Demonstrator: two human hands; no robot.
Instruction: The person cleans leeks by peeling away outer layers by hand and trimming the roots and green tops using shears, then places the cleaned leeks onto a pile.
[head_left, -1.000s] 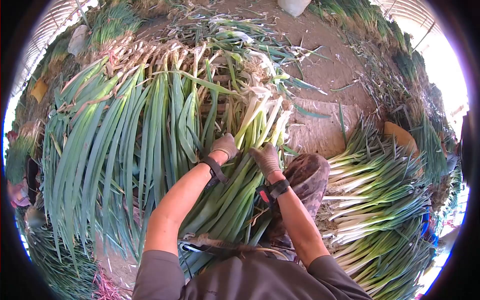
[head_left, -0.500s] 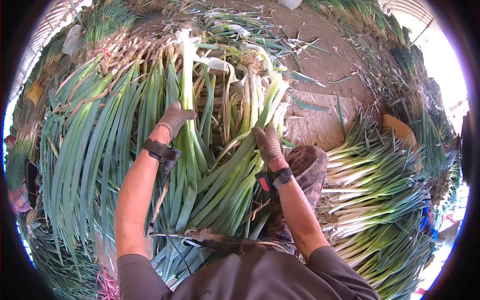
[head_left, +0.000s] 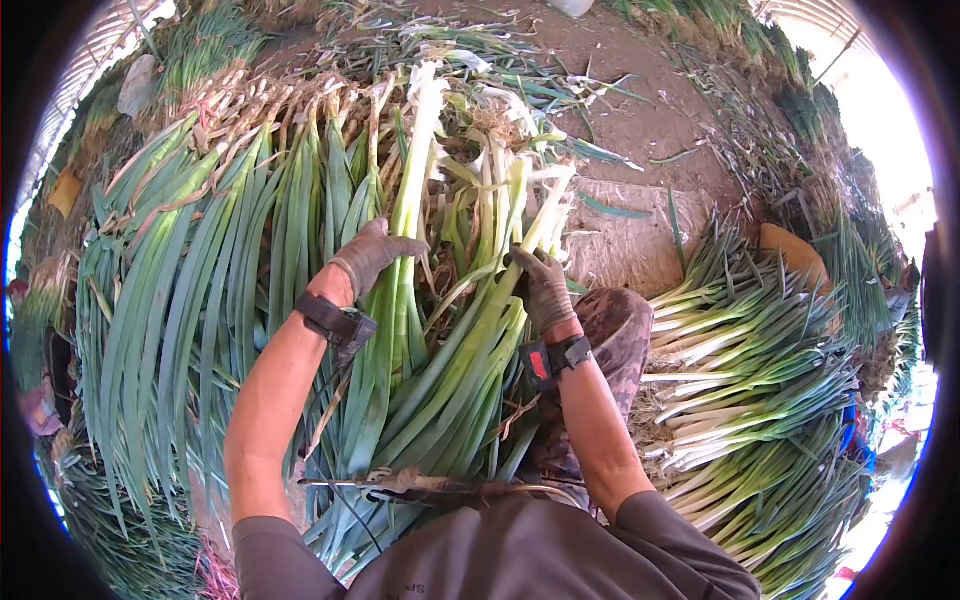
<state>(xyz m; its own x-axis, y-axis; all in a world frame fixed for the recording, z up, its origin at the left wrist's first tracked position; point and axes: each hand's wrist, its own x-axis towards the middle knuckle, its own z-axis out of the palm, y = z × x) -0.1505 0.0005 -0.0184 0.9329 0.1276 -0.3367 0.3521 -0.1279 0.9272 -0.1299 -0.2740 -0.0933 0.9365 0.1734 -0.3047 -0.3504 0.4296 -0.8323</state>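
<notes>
My left hand [head_left: 378, 254], in a worn glove, is closed around a thick green onion [head_left: 416, 165] with its white end pointing away from me. To the right, my gloved right hand [head_left: 545, 285] grips another green onion [head_left: 548, 215], slanted with its leaves toward my lap. Between the hands lie more green onions [head_left: 490, 205], some with dry, peeling outer leaves. Under my left forearm and further left spreads a wide row of unpeeled green onions [head_left: 215, 250], roots at the far side.
A pile of green onions with clean white stems [head_left: 720, 400] lies right of my knee [head_left: 615, 330]. A flat board [head_left: 640, 240] rests on the soil. Across my lap is a thin-nozzled tool [head_left: 430, 484]. Leaf scraps [head_left: 470, 50] litter the ground ahead.
My left hand has shifted right with its green onion, whose white end now stands further right. My right hand has barely moved, while the green onion's white end beside it is more exposed.
</notes>
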